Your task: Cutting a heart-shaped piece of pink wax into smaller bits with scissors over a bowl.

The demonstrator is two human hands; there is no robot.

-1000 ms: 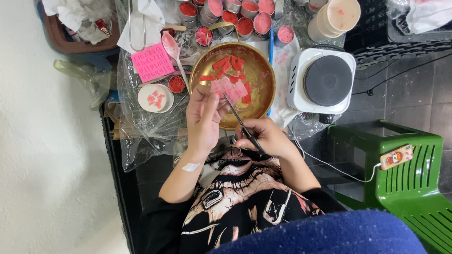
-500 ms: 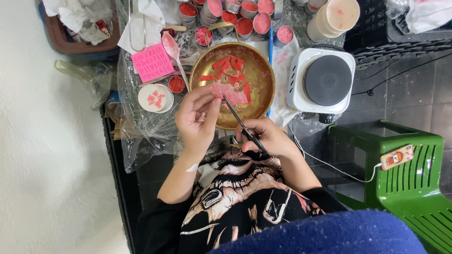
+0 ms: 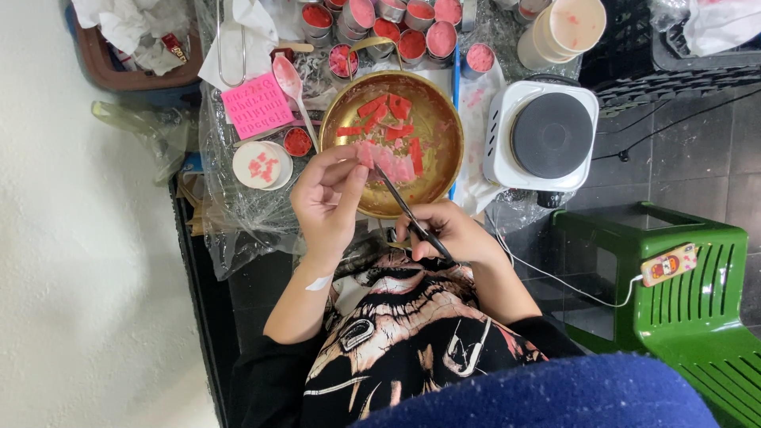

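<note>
Fingers [image 3: 342, 168] of our left hand [image 3: 329, 198] were pinched shut on a pink wax piece [image 3: 366, 152] over the near rim of the brass bowl [image 3: 440, 131], mid-frame. Right hand [image 3: 444, 231] was closed around the scissors [image 3: 408, 212], blades slightly parted with tips at the piece. We judged the step as trimming the piece, cut not yet made. Next move likely needs blades squared on the edge, clear of our fingertips. Red and pink strips [image 3: 386, 106] lay in the bowl; hotplate [image 3: 547, 135] sat right of it.
</note>
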